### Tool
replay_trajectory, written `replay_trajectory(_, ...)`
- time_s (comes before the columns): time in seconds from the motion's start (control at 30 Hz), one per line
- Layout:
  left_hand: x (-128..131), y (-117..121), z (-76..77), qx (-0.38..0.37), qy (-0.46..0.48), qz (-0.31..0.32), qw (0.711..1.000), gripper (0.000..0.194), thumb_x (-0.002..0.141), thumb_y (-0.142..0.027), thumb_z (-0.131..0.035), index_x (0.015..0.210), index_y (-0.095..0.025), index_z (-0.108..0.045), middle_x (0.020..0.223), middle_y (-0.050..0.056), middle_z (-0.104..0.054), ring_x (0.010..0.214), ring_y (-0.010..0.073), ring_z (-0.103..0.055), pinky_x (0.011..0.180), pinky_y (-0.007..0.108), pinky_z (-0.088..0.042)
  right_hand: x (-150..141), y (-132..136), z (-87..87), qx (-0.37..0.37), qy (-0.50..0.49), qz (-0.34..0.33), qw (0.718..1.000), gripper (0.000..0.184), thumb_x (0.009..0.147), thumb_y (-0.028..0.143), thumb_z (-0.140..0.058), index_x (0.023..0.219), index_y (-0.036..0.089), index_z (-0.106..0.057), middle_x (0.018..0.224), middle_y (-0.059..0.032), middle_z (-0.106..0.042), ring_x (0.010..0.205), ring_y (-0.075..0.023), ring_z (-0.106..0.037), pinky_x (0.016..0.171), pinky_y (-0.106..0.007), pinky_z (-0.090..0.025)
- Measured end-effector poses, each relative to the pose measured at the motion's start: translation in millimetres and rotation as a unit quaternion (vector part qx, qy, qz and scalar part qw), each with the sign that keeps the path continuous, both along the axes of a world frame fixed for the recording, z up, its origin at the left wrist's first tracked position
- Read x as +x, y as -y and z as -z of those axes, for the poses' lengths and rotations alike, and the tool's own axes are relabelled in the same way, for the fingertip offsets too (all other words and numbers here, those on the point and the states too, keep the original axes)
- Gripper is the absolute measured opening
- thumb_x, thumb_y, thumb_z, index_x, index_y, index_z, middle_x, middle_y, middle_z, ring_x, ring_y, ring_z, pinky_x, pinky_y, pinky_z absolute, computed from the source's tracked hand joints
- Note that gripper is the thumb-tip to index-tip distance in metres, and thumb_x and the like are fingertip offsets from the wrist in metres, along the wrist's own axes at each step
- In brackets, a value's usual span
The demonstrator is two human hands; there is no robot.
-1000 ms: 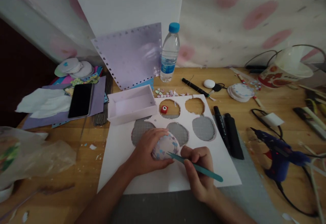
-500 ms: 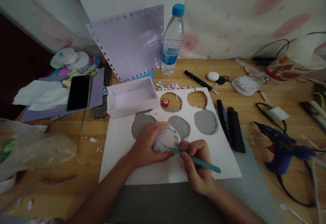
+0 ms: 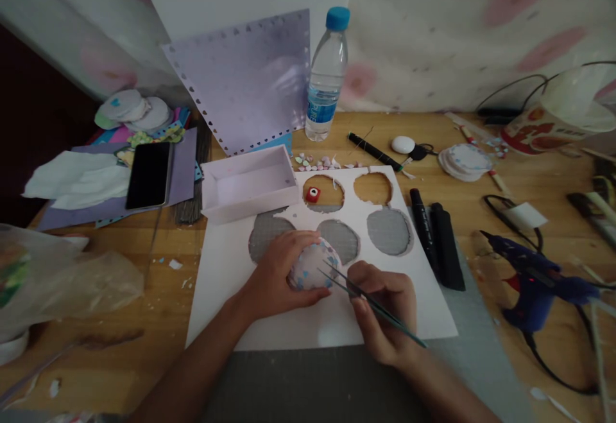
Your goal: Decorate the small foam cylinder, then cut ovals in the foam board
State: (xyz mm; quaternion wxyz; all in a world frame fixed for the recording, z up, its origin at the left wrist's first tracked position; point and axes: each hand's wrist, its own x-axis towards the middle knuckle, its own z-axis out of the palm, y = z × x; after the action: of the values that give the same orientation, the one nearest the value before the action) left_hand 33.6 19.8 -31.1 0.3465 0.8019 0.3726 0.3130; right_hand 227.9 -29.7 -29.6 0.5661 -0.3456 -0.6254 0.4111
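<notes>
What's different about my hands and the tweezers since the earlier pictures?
The right hand has shifted slightly rightward and turned the tweezers edge-on; their tips now stand spread over the round disc. Neither hand has visibly let go of what it held. The left hand still grips the disc, and the white sheet and bottle stayed put.
</notes>
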Motion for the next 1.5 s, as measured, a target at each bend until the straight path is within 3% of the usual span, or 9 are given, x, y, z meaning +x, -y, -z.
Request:
replay_trajectory(0.23, -0.6, -0.4, -1.8, -0.001, 0.015, -0.001, 1.0, 0.067, 0.072, -0.042, -0.076, 0.129, -0.022, -0.045, 0.132, 0.013, -0.053, 0.123, 0.0292, -0.049, 0.105, 0.045, -0.037, 15.4, -10.7, -11.5, 0.056, 0.095, -0.006, 0.994, 0.024, 0.083, 0.009, -0.061, 0.103, 0.022, -0.06, 0.095, -0.0071, -0.062, 0.087, -0.0203, -0.061, 0.073, -0.036, -0.05)
replay_trajectory(0.37, -1.0, -0.4, -1.9, 0.004, 0.008, 0.0, 1.0, 0.067, 0.073, -0.043, -0.075, 0.129, -0.022, -0.044, 0.132, 0.014, -0.053, 0.123, 0.0289, -0.049, 0.104, 0.044, -0.038, 15.0, -13.6, -15.7, 0.08, 0.073, -0.041, 0.993, 0.031, 0.083, 0.005, -0.061, 0.109, 0.023, -0.062, 0.1, -0.0082, -0.067, 0.088, -0.0214, -0.064, 0.077, -0.041, -0.051)
replay_trajectory(0.77, -1.2, -0.2, -4.0, 0.016, -0.003, -0.02, 1.0, 0.062, 0.072, -0.044, -0.073, 0.124, -0.02, -0.049, 0.123, 0.012, -0.059, 0.114, 0.0281, -0.053, 0.099, 0.043, -0.039, 17.3, -11.7, -23.7, 0.205, 0.142, -0.013, 0.968, 0.028, 0.08, 0.005, -0.063, 0.106, 0.016, -0.065, 0.095, -0.0101, -0.071, 0.08, -0.0204, -0.064, 0.068, -0.04, -0.051)
replay_trajectory(0.93, -5.0, 1.0, -5.8, -0.05, 0.073, -0.037, 0.995, 0.052, 0.071, -0.056, -0.069, 0.106, -0.017, -0.062, 0.1, 0.011, -0.066, 0.094, 0.0262, -0.059, 0.088, 0.04, -0.043, 14.0, -7.1, -21.4, 0.137, 0.078, 0.024, 0.987, 0.018, 0.086, 0.015, -0.06, 0.103, 0.021, -0.064, 0.091, -0.0066, -0.072, 0.077, -0.0196, -0.064, 0.069, -0.041, -0.051)
replay_trajectory(1.0, -5.4, 2.4, -8.7, -0.181, 0.144, -0.003, 0.973, 0.055, 0.073, -0.061, -0.065, 0.104, -0.016, -0.064, 0.1, 0.013, -0.067, 0.093, 0.026, -0.061, 0.083, 0.037, -0.046, 12.3, -7.0, -18.0, 0.098, 0.021, 0.065, 0.993, 0.015, 0.086, 0.016, -0.061, 0.099, 0.022, -0.064, 0.089, -0.0057, -0.071, 0.078, -0.0198, -0.064, 0.07, -0.04, -0.05)
replay_trajectory(1.1, -2.9, 5.8, -15.8, -0.386, 0.262, 0.067, 0.882, 0.061, 0.074, -0.067, -0.061, 0.105, -0.014, -0.062, 0.099, 0.015, -0.069, 0.092, 0.0272, -0.064, 0.079, 0.036, -0.048, 10.6, -7.8, -13.2, 0.031, -0.07, 0.119, 0.99, 0.011, 0.086, 0.02, -0.063, 0.096, 0.024, -0.065, 0.085, -0.0045, -0.07, 0.082, -0.0203, -0.062, 0.071, -0.039, -0.05)
replay_trajectory(1.2, 1.9, 9.3, -23.1, -0.486, 0.316, 0.109, 0.808, 0.061, 0.074, -0.067, -0.062, 0.102, -0.013, -0.062, 0.097, 0.017, -0.069, 0.092, 0.0285, -0.065, 0.081, 0.038, -0.048, 10.3, -8.3, -10.6, -0.021, -0.103, 0.128, 0.986, 0.01, 0.085, 0.02, -0.066, 0.093, 0.026, -0.066, 0.083, -0.0034, -0.068, 0.081, -0.0201, -0.063, 0.069, -0.037, -0.05)
replay_trajectory(1.33, 6.2, 10.7, -26.0, -0.521, 0.32, 0.133, 0.78, 0.062, 0.071, -0.066, -0.065, 0.099, -0.011, -0.064, 0.095, 0.017, -0.069, 0.091, 0.0281, -0.065, 0.083, 0.038, -0.048, 10.5, -7.9, -11.7, -0.038, -0.075, 0.103, 0.991, 0.013, 0.082, 0.017, -0.068, 0.093, 0.026, -0.068, 0.085, -0.0042, -0.07, 0.08, -0.0204, -0.064, 0.068, -0.036, -0.051)
replay_trajectory(1.5, 5.6, 10.6, -17.2, -0.508, 0.317, 0.149, 0.787, 0.061, 0.073, -0.064, -0.066, 0.102, -0.01, -0.065, 0.097, 0.017, -0.07, 0.092, 0.0281, -0.066, 0.084, 0.038, -0.048, 10.0, -8.5, -16.5, -0.026, -0.05, 0.043, 0.998, 0.017, 0.081, 0.015, -0.069, 0.095, 0.025, -0.069, 0.088, -0.006, -0.073, 0.077, -0.0201, -0.064, 0.068, -0.037, -0.05)
